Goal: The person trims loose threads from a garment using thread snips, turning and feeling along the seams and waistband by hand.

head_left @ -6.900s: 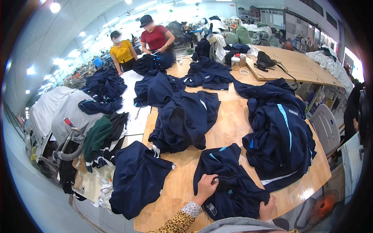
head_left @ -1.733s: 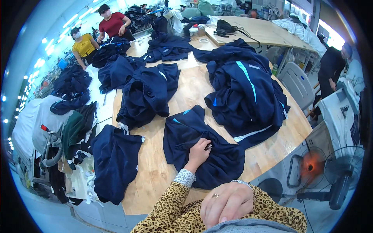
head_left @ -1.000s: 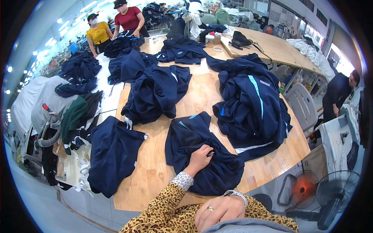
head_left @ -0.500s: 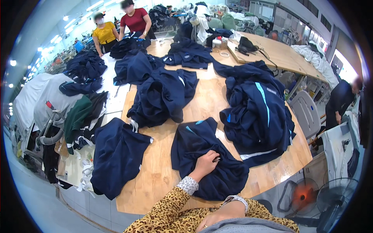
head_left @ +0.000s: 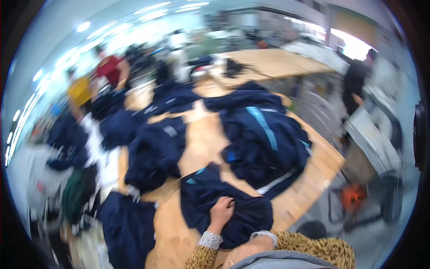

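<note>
A dark navy garment [head_left: 246,208] with light-blue trims lies crumpled at the near edge of the wooden table. My left hand [head_left: 222,211] rests on its middle, fingers curled in. A small dark bit shows at those fingertips, too blurred to name. My right hand [head_left: 251,248] is held close against my body at the lower edge, beside the garment's near side. Grey cloth covers part of it and its fingers are hidden. Left of the garment lies another navy piece [head_left: 127,228]. Beyond it to the right is a large navy heap [head_left: 264,143] with a light-blue stripe.
More navy piles [head_left: 154,154] cover the wooden table [head_left: 204,139]. A second table [head_left: 273,62] stands behind. Two people, in yellow [head_left: 80,92] and red [head_left: 109,69], are at the far left. Another person in dark clothes [head_left: 356,83] bends at the right, above a fan [head_left: 354,197].
The whole view has swung and blurred, so the table and piles sit farther left and lower. My left hand stays on the same garment; my right hand stays by my body.
</note>
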`<action>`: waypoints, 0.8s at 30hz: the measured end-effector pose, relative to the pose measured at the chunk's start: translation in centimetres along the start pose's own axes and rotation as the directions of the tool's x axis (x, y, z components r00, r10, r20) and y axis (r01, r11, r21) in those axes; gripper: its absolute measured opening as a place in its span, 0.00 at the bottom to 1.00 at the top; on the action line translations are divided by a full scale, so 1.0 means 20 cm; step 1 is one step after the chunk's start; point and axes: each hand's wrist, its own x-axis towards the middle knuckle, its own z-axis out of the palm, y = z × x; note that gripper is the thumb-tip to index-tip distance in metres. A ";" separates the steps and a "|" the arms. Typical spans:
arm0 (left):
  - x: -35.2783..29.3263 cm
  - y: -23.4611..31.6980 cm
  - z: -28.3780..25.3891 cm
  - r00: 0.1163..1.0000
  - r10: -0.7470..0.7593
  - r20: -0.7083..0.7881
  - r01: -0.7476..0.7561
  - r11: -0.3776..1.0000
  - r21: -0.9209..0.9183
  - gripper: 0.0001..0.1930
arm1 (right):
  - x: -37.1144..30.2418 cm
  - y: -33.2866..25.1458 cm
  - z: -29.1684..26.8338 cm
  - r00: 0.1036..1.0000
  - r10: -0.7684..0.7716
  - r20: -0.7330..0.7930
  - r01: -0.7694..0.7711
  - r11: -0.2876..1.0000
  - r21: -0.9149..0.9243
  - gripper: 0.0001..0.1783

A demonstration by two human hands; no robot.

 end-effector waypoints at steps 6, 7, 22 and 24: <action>0.06 0.09 -0.03 0.998 -0.047 0.044 0.049 0.998 -0.048 0.08 | 0.20 -0.40 0.09 0.741 -0.479 -0.470 0.374 0.876 -0.304 0.13; 0.06 0.09 -0.02 0.999 -0.033 0.039 0.035 0.997 -0.062 0.08 | 0.24 -0.40 0.08 0.659 -0.650 -0.379 0.516 0.757 -0.402 0.14; 0.01 -0.09 -0.04 1.000 0.001 -0.024 -0.001 1.000 -0.007 0.09 | 0.28 -0.52 0.00 0.880 -0.410 -0.239 0.270 0.847 -0.457 0.11; 0.05 0.02 -0.04 1.000 -0.007 -0.005 0.007 0.999 -0.035 0.08 | 0.27 -0.48 0.00 0.887 -0.343 -0.310 0.221 0.903 -0.368 0.04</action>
